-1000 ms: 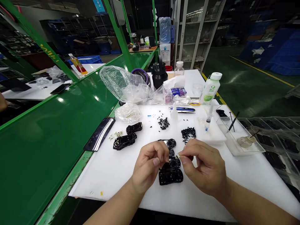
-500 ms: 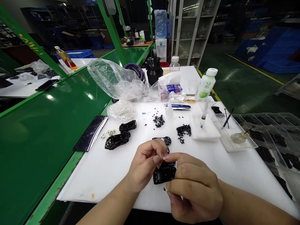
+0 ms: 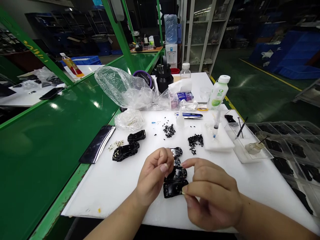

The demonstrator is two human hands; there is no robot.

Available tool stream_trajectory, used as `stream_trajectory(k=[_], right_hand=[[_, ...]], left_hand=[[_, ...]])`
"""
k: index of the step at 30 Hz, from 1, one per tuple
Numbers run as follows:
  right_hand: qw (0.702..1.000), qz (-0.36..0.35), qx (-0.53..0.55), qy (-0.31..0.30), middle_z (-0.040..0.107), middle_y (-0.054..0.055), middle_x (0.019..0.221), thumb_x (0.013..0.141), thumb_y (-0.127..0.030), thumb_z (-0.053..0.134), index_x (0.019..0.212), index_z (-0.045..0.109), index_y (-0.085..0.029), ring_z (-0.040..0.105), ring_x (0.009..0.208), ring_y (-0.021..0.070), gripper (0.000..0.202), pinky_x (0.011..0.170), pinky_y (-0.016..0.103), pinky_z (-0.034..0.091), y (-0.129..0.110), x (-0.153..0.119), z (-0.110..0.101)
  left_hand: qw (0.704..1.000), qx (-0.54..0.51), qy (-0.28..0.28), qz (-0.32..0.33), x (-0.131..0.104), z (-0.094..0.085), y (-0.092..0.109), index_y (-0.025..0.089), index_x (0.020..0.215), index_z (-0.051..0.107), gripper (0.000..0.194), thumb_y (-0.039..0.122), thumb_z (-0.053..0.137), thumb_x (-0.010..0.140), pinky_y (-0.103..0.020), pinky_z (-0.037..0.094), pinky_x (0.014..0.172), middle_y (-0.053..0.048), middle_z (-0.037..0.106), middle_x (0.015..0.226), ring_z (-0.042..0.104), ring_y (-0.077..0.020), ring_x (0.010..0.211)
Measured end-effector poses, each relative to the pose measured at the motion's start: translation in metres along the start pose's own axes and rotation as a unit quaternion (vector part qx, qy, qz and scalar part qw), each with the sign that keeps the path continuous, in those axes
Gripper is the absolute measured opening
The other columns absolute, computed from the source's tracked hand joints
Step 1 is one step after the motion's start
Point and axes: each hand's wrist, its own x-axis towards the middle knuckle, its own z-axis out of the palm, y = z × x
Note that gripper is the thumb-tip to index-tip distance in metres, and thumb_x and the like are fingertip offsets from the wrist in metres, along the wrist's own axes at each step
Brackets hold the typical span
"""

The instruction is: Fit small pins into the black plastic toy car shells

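My left hand is closed, thumb pressed to the curled index finger; whatever it pinches is too small or hidden to make out. To its right, my right hand pinches a tiny black part between thumb and middle finger, barely visible against dark plastic behind it. Its index finger reaches toward the left hand without touching it. Below and between both hands lies a black toy car body, nearest the right fingertips. Several similar black car bodies line up behind it, partly covered by my left hand.
Small black parts lie in a right pile and a left pile. Two car bodies sit at left beside pale bits. A syringe stands on white foam. A clear tray holds a small bottle and tools.
My hands have moved apart; the right index fingertip no longer touches the left fingers. My right hand has shifted slightly right, its pinch rising to the nearest car body's edge.
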Motion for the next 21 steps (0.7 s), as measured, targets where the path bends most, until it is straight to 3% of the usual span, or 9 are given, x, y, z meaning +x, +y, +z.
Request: stream_trajectory(k=[3,6,8,13,17,21], right_hand=[[0.991,0.124,0.039,0.027,0.053,-0.001,0.066,0.075,-0.003,0.054,0.079,0.060,-0.017,0.049,0.061,0.0132,0.016,0.067,0.033,0.054,0.006,0.001,-0.001],[0.955,0.279,0.097,0.035,0.054,-0.001,0.070,0.083,-0.011,0.057,0.076,0.058,-0.019,0.050,0.064,0.0137,0.011,0.058,0.028,0.043,0.014,-0.001,-0.003],[0.932,0.338,0.127,0.037,0.053,-0.001,0.071,0.088,-0.018,0.057,0.076,0.059,-0.019,0.049,0.065,0.0136,0.012,0.058,0.028,0.041,0.019,-0.002,-0.004],[0.912,0.382,0.141,0.049,0.053,-0.002,0.072,0.090,-0.025,0.058,0.077,0.060,-0.019,0.048,0.067,0.0129,0.015,0.059,0.026,0.040,0.026,-0.003,-0.006],[0.903,0.401,0.152,0.041,0.053,-0.002,0.072,0.091,-0.027,0.059,0.077,0.060,-0.019,0.048,0.068,0.0127,0.017,0.061,0.026,0.040,0.029,-0.003,-0.006],[0.860,0.439,0.259,0.040,0.054,-0.002,0.072,0.091,-0.031,0.060,0.082,0.060,-0.019,0.051,0.070,0.0138,0.015,0.067,0.028,0.043,0.036,-0.005,-0.005]], left_hand=[[0.998,0.052,-0.026,0.016,-0.002,-0.005,-0.002,0.019,0.062,0.031,0.039,0.030,0.063,0.082,-0.029,0.025,0.056,0.002,0.039,0.064,0.033,-0.0120,0.060],[0.991,0.120,-0.035,0.041,-0.004,-0.006,-0.003,0.020,0.064,0.037,0.035,0.031,0.065,0.084,-0.030,0.029,0.059,0.000,0.047,0.067,0.039,-0.0135,0.064],[0.991,0.129,-0.022,0.026,-0.005,-0.003,-0.003,0.020,0.069,0.040,0.030,0.031,0.060,0.089,-0.029,0.028,0.057,0.001,0.048,0.072,0.037,-0.0122,0.063],[0.998,0.051,-0.014,-0.030,-0.007,0.006,-0.001,0.021,0.079,0.037,0.025,0.035,0.042,0.098,-0.027,0.022,0.052,0.003,0.039,0.080,0.026,-0.0080,0.056],[0.998,0.019,-0.029,-0.046,-0.008,0.002,-0.001,0.020,0.078,0.034,0.025,0.036,0.040,0.097,-0.027,0.020,0.053,0.003,0.035,0.076,0.025,-0.0082,0.056],[0.997,0.037,-0.025,-0.063,-0.006,0.001,0.001,0.020,0.077,0.037,0.025,0.034,0.042,0.097,-0.027,0.021,0.053,0.003,0.038,0.072,0.026,-0.0091,0.057]])
